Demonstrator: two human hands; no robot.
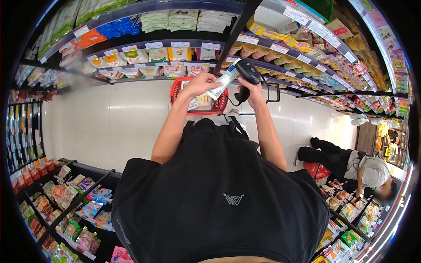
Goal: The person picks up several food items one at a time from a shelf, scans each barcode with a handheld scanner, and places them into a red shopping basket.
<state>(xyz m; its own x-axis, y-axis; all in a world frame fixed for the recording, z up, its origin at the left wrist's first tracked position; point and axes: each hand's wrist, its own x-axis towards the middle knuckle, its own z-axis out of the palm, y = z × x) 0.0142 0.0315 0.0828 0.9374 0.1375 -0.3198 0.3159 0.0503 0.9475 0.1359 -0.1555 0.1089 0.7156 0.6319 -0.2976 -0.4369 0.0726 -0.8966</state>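
My left hand pinches the edge of a pale, flat packet with blue and green print. In my right hand is a black handheld barcode scanner, my fingers wrapped around its grip. The scanner's head overlaps the packet's upper end in this view. A dark cable hangs from the scanner and loops down toward my body. Below my hands a red shopping basket stands on the floor, partly covered by my left hand and the packet. Several packages lie inside it.
Shelves with bagged goods run along the front, carrying price labels. Packaged goods also line a display behind me on the left. At the right, a person reaches toward a display beside another red basket. Pale floor tiles stretch between.
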